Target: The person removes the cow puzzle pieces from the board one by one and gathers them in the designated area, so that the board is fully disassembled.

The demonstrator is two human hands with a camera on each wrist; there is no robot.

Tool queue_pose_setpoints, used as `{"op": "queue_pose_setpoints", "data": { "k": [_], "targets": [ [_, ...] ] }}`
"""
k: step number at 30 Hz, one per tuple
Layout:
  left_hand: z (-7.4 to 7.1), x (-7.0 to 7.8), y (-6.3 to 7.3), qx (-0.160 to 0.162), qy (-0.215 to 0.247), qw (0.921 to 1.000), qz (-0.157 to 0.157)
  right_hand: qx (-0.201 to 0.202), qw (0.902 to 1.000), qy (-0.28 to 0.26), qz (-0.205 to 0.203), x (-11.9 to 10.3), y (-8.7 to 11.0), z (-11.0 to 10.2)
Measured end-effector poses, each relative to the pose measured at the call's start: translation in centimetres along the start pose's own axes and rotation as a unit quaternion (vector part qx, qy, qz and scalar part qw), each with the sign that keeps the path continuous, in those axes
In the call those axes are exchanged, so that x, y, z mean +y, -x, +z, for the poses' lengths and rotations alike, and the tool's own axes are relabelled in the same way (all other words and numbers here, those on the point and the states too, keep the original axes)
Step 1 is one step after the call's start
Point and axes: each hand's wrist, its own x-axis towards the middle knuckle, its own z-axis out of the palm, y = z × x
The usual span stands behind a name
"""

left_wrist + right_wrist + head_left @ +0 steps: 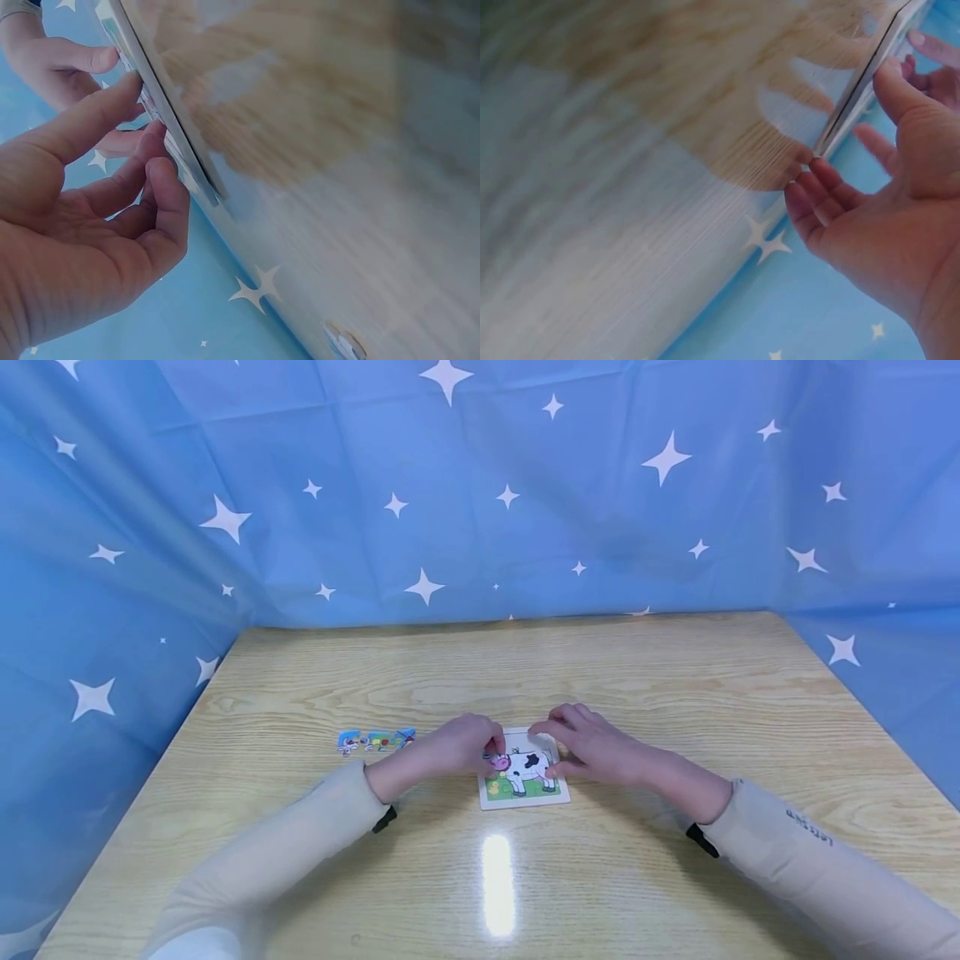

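Observation:
A square cow puzzle (523, 804) with a pale frame lies on the table between the hands. Its cow and grass show; the strip above the cow is pale and blank. My left hand (467, 745) bends over its left side, thumb and fingertips at the cow's head. In the left wrist view the left fingers (169, 199) curl in at the board; I cannot tell whether a piece is between them. On the other side, my right hand (600, 747) has its thumb at the cow's rear and loosely bent fingers (832, 187) by the board's upper right corner.
Several loose blue and green puzzle pieces (386, 741) lie left of the board, beyond the left forearm. The wooden table (675, 677) reaches back to a blue curtain (480, 485) with white stars. Both sleeved forearms cross the table's front half.

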Motion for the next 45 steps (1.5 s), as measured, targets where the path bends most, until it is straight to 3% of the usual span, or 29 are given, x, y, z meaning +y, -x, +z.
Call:
{"op": "queue_pose_setpoints", "data": {
  "k": [4, 9, 14, 21, 35, 41, 45],
  "targets": [
    [-0.1, -0.1, -0.2, -0.004, 0.009, 0.9999, -0.004, 0.005, 0.9995, 0.006, -0.031, -1.9, 0.0, -1.3],
    [-0.1, -0.4, -0.3, -0.015, 0.033, 0.9993, -0.002, -0.019, 0.9989, 0.02, -0.039, -5.8, 0.0, -3.9],
    [-0.3, -0.5, -0.7, -0.033, 0.046, 0.9983, -0.014, -0.025, 0.9946, 0.074, -0.068, -5.8, 0.0, -4.1],
    [-0.2, -0.5, -1.0, -0.035, 0.045, 0.9982, -0.017, -0.027, 0.9953, 0.067, -0.065, -5.8, 0.0, -4.1],
    [0.4, 0.1, 0.3, 0.017, 0.036, 0.9979, 0.05, -0.017, 0.996, 0.058, -0.065, -6.0, -0.1, -4.1],
    [1.0, 0.5, 0.9, 0.045, -0.002, 0.9959, 0.079, -0.019, 0.9968, 0.052, -0.058, -6.1, 0.0, -4.1],
    [1.3, 0.6, 1.2, 0.043, -0.021, 0.9933, 0.105, -0.023, 0.9964, 0.058, -0.057, -6.1, 0.0, -4.1]
  ]
}}
